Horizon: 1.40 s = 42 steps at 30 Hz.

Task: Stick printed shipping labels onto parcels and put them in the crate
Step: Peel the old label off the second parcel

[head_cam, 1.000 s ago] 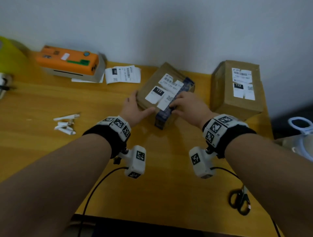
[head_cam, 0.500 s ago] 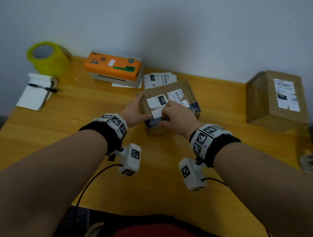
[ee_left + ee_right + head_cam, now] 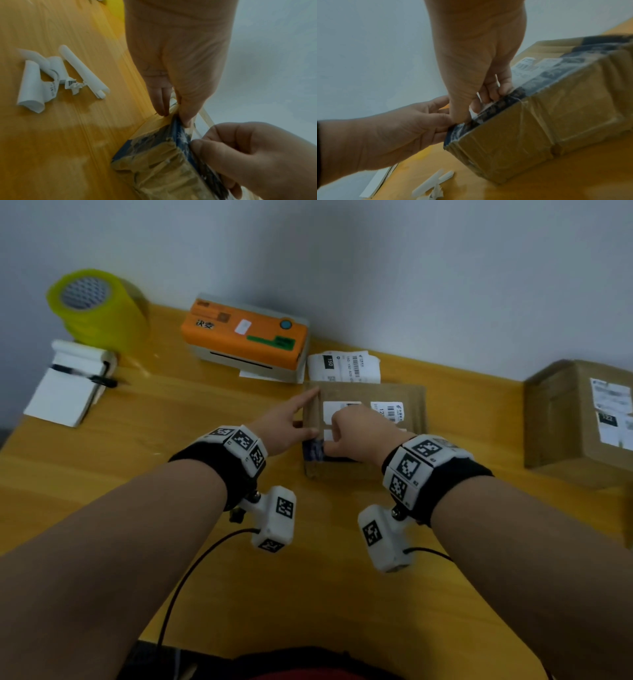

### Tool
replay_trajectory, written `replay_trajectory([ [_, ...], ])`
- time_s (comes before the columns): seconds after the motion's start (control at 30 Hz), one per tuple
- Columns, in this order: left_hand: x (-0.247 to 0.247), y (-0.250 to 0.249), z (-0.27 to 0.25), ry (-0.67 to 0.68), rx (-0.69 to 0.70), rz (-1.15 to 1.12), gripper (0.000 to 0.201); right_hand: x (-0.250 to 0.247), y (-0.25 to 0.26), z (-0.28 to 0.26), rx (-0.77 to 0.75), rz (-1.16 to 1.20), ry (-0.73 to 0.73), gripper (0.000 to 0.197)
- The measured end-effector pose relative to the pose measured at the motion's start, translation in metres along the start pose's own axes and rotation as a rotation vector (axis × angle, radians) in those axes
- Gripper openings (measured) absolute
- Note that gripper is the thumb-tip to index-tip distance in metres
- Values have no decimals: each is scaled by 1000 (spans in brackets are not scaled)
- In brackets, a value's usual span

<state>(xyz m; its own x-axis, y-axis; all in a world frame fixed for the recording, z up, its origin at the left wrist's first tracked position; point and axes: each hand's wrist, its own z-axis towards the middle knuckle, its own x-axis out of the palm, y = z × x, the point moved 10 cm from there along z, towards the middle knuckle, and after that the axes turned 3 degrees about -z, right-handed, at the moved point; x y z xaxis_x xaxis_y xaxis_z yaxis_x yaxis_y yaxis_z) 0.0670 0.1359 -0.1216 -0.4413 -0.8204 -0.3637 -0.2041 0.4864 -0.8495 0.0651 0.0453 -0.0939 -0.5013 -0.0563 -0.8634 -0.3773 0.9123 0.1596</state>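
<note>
Parcel: I see the small brown parcel lying flat on the yellow table, between my two hands and just in front of the printer.
Left hand: my left hand lies against the parcel's left side, fingers straight, thumb at the near left corner; it presses rather than grasps.
Right hand: my right hand sits on the parcel's top near edge, fingers curled down; the right wrist view shows the fingertips and thumb nipping a white label edge against the dark tape.
Head view only: the orange label printer lies beyond my grip, with loose printed labels just past the parcel; a yellow-green tape roll and a white notepad sit far left of my left hand, and a second, larger labelled box well right of my right hand.
Left wrist view only: curled white backing scraps lie on the table left of my left hand; the head view does not show them.
Right wrist view only: the parcel's near side is wrapped in wrinkled clear tape.
Cannot tell: how much of the label is stuck down; my hand covers it.
</note>
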Motion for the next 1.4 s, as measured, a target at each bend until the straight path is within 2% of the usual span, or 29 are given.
replay_trajectory([
  [0.1,2,3,0,7,13,-70,77,3,3,7,-11,15,28,28],
  [0.27,3,3,0,13,21,-25,76,6,7,9,-36,-1,47,23],
  [0.37,4,1,-2,20,17,-20,76,6,3,9,-34,18,11,29],
  [0.43,5,-1,-5,19,3,-38,76,4,0,6,-41,63,-18,23],
  [0.5,6,-2,-8,-8,0,-38,76,1,-4,2,-57,133,-39,15],
  [0.63,6,1,-17,-95,-70,-98,80,-4,-5,-11,-86,233,-94,21],
  [0.77,6,6,-25,-84,-173,-201,76,-5,3,-13,-78,148,-98,23],
  [0.97,13,7,-35,-23,-272,-44,33,-5,24,-11,-106,-14,-32,14],
  [1.03,13,12,-36,-31,-287,-18,25,-4,27,-8,-102,-88,7,26],
  [1.1,12,13,-37,-53,-292,-18,25,-6,29,-7,-122,-123,43,35],
  [1.17,13,14,-37,-58,-298,-21,27,-9,34,-9,-155,-163,68,36],
  [1.23,14,12,-36,-44,-294,3,28,-10,38,-11,-159,-226,85,29],
  [1.33,14,11,-34,-28,-293,34,29,-8,42,-10,-147,-240,99,8],
  [1.4,14,10,-34,-23,-292,35,28,-6,43,-10,-146,-243,110,14],
])
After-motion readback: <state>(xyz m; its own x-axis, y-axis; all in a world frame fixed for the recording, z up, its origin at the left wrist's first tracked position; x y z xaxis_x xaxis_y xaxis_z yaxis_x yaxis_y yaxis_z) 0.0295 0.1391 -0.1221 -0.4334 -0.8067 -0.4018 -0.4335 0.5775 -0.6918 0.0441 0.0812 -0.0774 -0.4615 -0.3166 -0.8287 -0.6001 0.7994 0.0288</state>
